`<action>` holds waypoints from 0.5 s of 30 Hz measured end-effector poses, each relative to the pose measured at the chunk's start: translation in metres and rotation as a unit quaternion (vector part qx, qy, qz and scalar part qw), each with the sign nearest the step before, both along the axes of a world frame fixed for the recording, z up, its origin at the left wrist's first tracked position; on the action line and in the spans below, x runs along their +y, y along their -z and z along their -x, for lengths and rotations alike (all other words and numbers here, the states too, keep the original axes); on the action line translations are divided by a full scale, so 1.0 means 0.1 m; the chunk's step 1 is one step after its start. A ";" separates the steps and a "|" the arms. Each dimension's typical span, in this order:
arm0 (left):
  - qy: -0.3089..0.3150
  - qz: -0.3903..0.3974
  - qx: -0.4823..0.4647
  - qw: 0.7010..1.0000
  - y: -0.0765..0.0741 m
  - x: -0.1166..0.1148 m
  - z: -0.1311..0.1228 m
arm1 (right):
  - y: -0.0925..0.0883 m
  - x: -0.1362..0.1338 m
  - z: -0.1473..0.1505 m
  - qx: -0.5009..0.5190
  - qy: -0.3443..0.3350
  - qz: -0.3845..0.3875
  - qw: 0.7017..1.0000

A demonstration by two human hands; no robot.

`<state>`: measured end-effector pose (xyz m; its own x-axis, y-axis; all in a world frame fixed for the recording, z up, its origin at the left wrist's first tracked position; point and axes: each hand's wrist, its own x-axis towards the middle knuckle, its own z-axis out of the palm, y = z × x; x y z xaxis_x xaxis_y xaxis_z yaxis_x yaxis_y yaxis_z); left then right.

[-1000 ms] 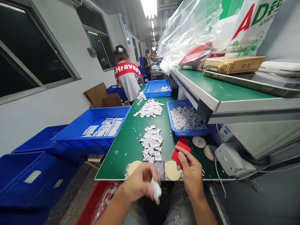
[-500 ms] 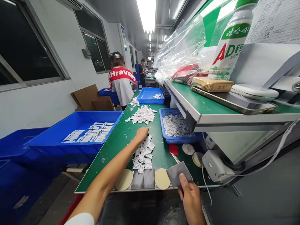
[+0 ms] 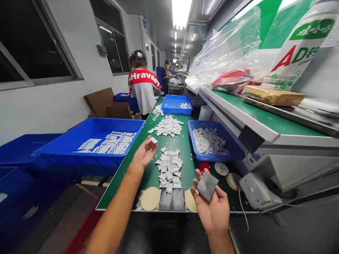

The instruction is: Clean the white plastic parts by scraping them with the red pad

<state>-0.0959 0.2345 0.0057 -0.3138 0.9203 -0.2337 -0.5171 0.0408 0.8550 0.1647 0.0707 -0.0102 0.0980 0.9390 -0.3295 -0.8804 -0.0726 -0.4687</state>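
Over the green workbench [image 3: 137,176], left fingers [image 3: 148,150] pinching a white sachet [image 3: 154,140], right fingers [image 3: 197,186] holding a grey pad [image 3: 207,186]

And look at that: a smooth, faintly glossy green worktop [image 3: 135,183], a shiny blue plastic tray [image 3: 87,162], crinkly clear polythene bag [image 3: 225,53], dull brown cardboard [image 3: 99,100], and a rough-looking matt grey square [image 3: 207,186]!

The left hand [image 3: 143,157] is open above the green worktop [image 3: 135,187], with a small white packet [image 3: 154,140] at its fingertips. The right hand [image 3: 212,206], at lower centre, holds a grey square pad [image 3: 207,186] between thumb and fingers. Between the hands lies a heap of white packets [image 3: 169,167].
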 end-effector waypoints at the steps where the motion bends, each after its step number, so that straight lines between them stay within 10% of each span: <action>1: -0.016 0.002 -0.048 0.999 0.02 -0.15 0.03 | 0.01 0.01 0.09 -0.007 -0.021 0.004 1.000; 10: 0.001 0.051 -0.286 0.957 0.04 -1.36 -0.14 | 0.03 -0.14 0.61 -0.188 -0.106 -0.067 0.974; 12: 0.042 0.070 -0.303 0.950 0.00 -1.62 -0.16 | 0.02 -0.23 0.59 -0.342 -0.050 -0.168 0.923; 15: 0.111 0.090 -0.301 0.943 -0.07 -1.95 -0.20 | -0.07 -0.21 0.55 -0.576 -0.007 -0.325 0.750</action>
